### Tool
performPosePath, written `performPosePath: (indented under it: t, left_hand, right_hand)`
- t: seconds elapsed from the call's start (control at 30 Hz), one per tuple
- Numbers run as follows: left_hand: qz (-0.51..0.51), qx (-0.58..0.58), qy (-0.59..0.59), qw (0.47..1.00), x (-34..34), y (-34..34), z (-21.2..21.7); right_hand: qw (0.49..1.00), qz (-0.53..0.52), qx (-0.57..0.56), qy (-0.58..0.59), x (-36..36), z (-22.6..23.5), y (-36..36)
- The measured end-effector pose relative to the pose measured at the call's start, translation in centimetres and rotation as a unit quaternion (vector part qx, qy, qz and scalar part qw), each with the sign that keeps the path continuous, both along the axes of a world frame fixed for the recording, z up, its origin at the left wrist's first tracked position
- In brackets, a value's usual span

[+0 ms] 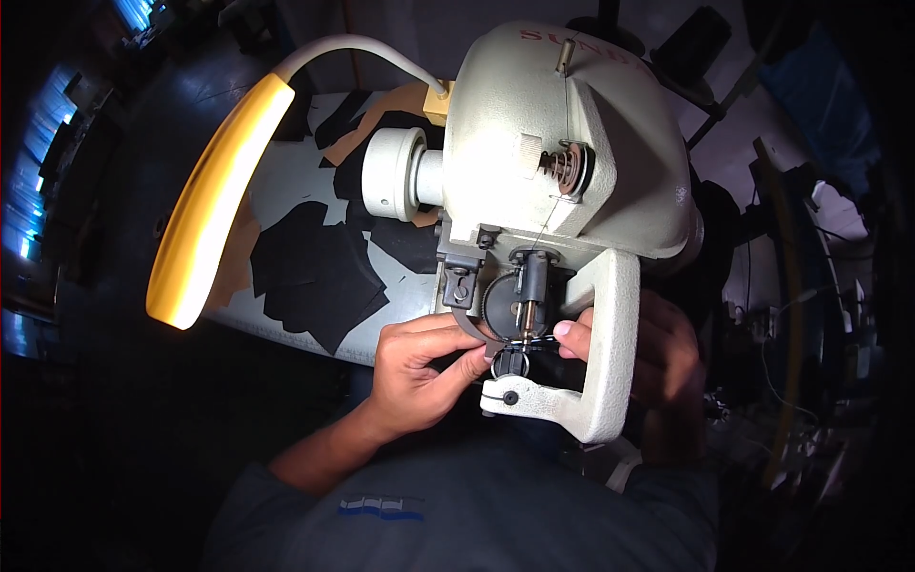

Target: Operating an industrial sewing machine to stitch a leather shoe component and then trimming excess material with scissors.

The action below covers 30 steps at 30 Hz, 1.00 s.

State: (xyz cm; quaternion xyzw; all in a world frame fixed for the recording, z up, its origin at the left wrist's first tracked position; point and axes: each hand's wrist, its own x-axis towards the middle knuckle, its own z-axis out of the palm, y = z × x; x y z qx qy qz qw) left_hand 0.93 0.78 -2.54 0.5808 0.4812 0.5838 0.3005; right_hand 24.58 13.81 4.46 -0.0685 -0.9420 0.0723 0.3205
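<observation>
My left hand (419, 367) reaches in at the left of the sewing machine (543, 124). Its thumb and fingers pinch a small dark-brown piece (491, 350) beside the needle area. On the other side, my right hand (658, 353) is partly hidden behind the machine's off-white looped arm (615, 353). The right fingertips come through the loop close to the needle bar (529, 319) and look pressed together. A thin dark, shiny thing lies at those fingertips; its kind is not clear. The toothed dark wheel (503, 307) sits just above both hands.
A lit yellow lamp (219, 205) on a bent white neck hangs at the left. Black cut pieces (319, 267) and tan ones (238, 253) lie on the pale table (286, 172). A handwheel (393, 173) juts out left of the machine. Dark thread cones (691, 48) stand behind.
</observation>
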Motion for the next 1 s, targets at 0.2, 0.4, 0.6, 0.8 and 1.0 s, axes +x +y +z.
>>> performPosePath:
  t: [0.2, 0.4, 0.6, 0.8, 1.0]
  left_hand:
    - [-0.004, 0.001, -0.009, 1.0, 0.1, 0.1, 0.1]
    - [-0.005, -0.002, 0.006, 1.0, 0.0, 0.0, 0.3]
    - [-0.004, -0.005, 0.008, 1.0, 0.0, 0.1, 0.4]
    - [0.001, 0.01, -0.009, 1.0, 0.1, 0.1, -0.1]
    - [0.009, 0.015, -0.016, 1.0, 0.3, 0.2, 0.2]
  right_hand:
    - [1.0, 0.008, 0.021, 0.019, -0.3, -0.2, 0.4]
    - [1.0, 0.01, 0.023, 0.014, -0.3, -0.2, 0.3]
    - [0.999, 0.014, 0.032, 0.033, -0.2, -0.5, 0.3]
    - [0.996, -0.053, 0.028, 0.061, 2.0, -1.6, 0.2]
    - [0.956, -0.229, 0.004, 0.183, 6.5, -5.5, -1.4]
